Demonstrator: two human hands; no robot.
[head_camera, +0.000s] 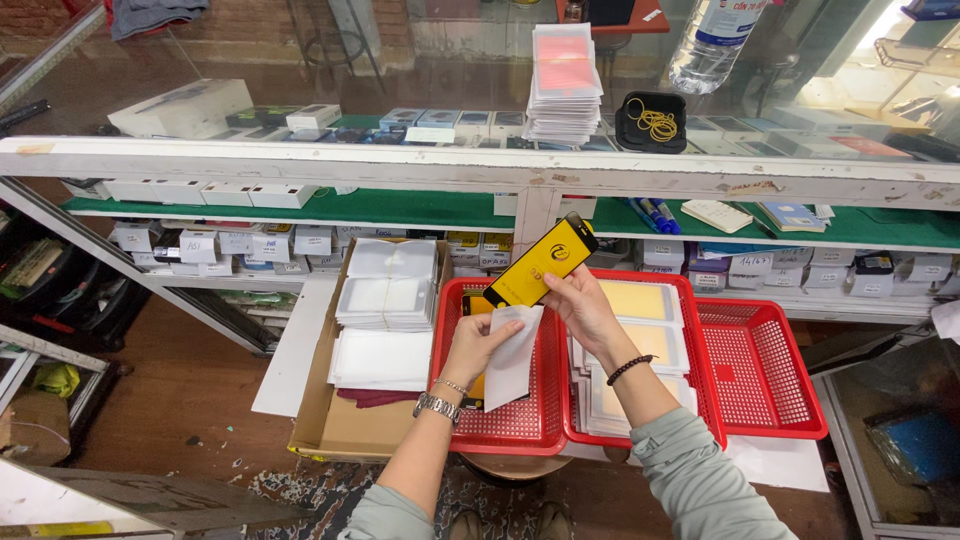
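The right hand (583, 305) pinches a yellow card (541, 261) by its lower end, tilted above the red baskets (500, 425). Just below it, the left hand (480, 342) pinches a white sleeve (515, 362). A box (340, 425) of white packets (385, 290) lies left.

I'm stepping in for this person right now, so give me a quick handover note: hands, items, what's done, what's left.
Left hand: holds a white sleeve over the left red basket.
Right hand: holds a yellow-and-black flat pack by its lower end, tilted, above the baskets.
Middle red basket: stacks of clear-sleeved yellow packs.
Right red basket: nothing in it.
Cardboard box: bundles of white sleeves.
Done: pack and sleeve in hand. Left: the two are still apart.
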